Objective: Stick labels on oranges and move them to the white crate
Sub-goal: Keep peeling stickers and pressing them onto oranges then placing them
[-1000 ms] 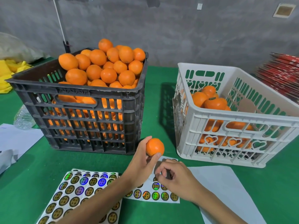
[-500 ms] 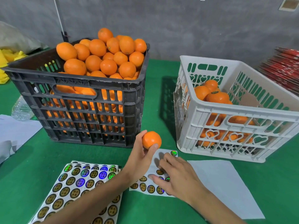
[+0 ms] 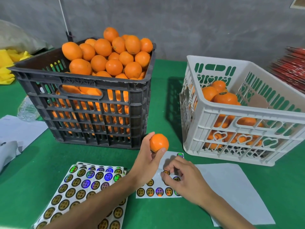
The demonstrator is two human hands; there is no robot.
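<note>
Black crate (image 3: 92,103) — white crate (image 3: 231,119) — sticker sheets (image 3: 85,184)

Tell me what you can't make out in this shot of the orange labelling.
- Head view: whether the right hand has a label pinched; its curled fingers cover the spot on the label sheet.
- Whether the orange in the left hand is labelled; only one side faces the camera.
- How many oranges the white crate holds; its near wall hides them.
- The label print: too small to read.
- The red stack: cut off by the right edge.

A fruit packing workspace: bare concrete wall (image 3: 181,22), green-covered table (image 3: 166,70), heaped black crate (image 3: 85,103) of oranges.
</note>
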